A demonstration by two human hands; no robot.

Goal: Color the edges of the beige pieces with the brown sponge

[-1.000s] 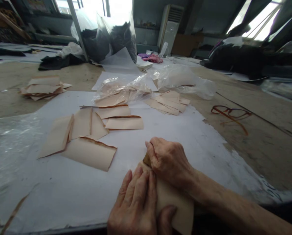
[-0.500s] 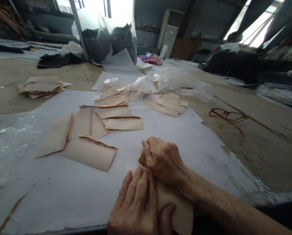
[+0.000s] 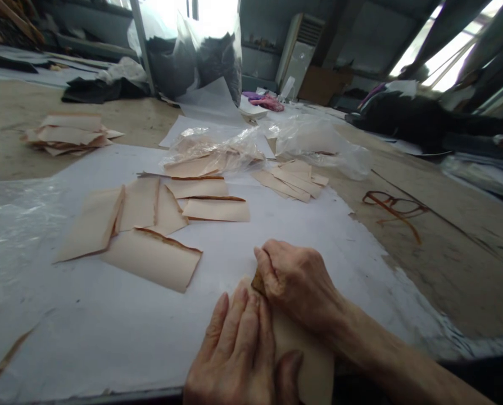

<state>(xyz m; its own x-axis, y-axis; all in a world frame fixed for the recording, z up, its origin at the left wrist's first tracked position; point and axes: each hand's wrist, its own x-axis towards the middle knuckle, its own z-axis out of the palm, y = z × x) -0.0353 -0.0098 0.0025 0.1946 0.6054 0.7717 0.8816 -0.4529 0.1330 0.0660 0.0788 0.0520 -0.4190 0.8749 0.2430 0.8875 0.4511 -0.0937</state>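
A pale beige piece [image 3: 304, 351] lies at the front edge of the white sheet, partly under both hands. My left hand [image 3: 238, 349] rests flat on it, fingers stretched forward and thumb out to the side. Closed round a small brown block [image 3: 258, 281], my right hand [image 3: 295, 278] presses at the far end of the piece, just beyond the left fingertips. The far corner of the piece shows beside the block. Several beige pieces with brown edges [image 3: 152, 259] are spread to the left on the sheet.
Eyeglasses [image 3: 394, 205] lie at the right on the table [image 3: 457, 270]. Crumpled clear plastic [image 3: 322, 143] and more beige pieces [image 3: 291, 180] are farther back. A beige stack [image 3: 72, 135] sits at the back left. Clear film [image 3: 19, 230] covers the left side.
My right hand has moved slightly right with the brown block, uncovering the far corner of the beige piece. My left hand stays nearly in place. The view has shifted slightly.
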